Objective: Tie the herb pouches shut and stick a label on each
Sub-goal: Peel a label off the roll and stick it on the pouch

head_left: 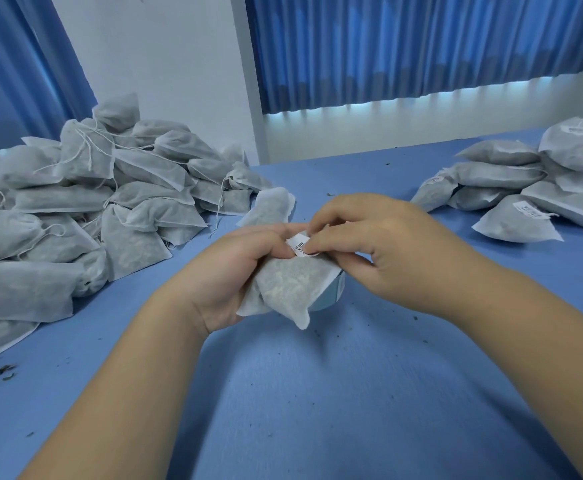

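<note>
My left hand [238,271] grips a white mesh herb pouch [290,289] above the middle of the blue table. A small white printed label [300,245] sits at the pouch's top, pinched between the fingertips of my right hand [359,244] and touched by my left thumb. Under the pouch a pale blue roll [331,296] shows only partly. Another pouch [272,207] lies just behind my hands.
A big heap of unlabelled pouches with loose strings [85,206] fills the left side of the table [317,393]. A smaller stack of labelled pouches [532,188] lies at the right. Herb crumbs dot the cloth. Blue curtains [421,46] hang behind.
</note>
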Demonstrator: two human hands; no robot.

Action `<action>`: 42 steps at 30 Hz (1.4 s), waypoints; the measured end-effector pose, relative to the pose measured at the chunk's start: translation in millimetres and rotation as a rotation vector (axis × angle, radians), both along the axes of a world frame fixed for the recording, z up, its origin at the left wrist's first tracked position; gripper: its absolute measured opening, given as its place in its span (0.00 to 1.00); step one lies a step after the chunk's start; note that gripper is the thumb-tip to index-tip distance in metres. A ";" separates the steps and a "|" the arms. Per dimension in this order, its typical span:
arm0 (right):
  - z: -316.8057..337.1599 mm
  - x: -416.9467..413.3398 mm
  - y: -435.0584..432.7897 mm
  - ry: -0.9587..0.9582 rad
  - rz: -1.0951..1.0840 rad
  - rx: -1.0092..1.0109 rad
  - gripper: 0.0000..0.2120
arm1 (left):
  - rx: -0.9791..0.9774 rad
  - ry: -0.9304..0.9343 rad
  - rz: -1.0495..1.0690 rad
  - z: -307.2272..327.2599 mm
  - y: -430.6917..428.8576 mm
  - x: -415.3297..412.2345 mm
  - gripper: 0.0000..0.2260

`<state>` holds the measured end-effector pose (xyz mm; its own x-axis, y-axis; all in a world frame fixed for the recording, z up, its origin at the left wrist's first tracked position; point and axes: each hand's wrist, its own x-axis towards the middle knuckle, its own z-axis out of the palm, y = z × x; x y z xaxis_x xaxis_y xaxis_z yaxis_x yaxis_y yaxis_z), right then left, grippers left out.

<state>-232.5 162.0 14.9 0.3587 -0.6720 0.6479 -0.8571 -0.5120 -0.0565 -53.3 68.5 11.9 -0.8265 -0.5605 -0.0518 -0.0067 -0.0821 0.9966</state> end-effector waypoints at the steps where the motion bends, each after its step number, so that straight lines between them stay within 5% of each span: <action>1: 0.5 0.0 0.3 0.003 -0.002 0.007 0.11 | -0.005 0.000 0.013 -0.4 0.5 -0.8 0.20; 10: 5.3 0.9 2.7 0.058 -0.020 0.140 0.17 | 0.139 0.088 0.035 1.1 9.0 -9.5 0.16; 14: 4.7 1.5 0.3 0.078 -0.051 0.184 0.23 | 0.053 0.139 0.117 -0.2 10.3 -10.8 0.13; 19: 6.9 4.0 6.5 -0.594 0.022 0.227 0.18 | 0.030 0.203 0.201 -1.9 8.4 -11.8 0.23; 22: 7.3 3.4 0.9 -0.876 -0.077 0.214 0.12 | -0.067 0.174 0.250 -4.8 8.3 -13.7 0.20; 25: 2.1 4.7 -4.1 -0.963 -0.168 0.424 0.20 | -0.140 0.151 0.286 -7.4 9.2 -15.0 0.16; 29: -5.7 5.4 -6.6 -1.053 -0.065 0.608 0.14 | -0.184 0.108 0.353 -9.2 13.5 -19.1 0.18; 36: -9.0 8.5 -6.6 -1.147 -0.038 0.571 0.15 | -0.336 0.095 0.529 -13.6 20.5 -29.6 0.21; 42: -9.4 10.5 -7.3 -1.216 -0.127 0.518 0.20 | -0.367 0.068 0.375 -11.6 21.8 -26.8 0.18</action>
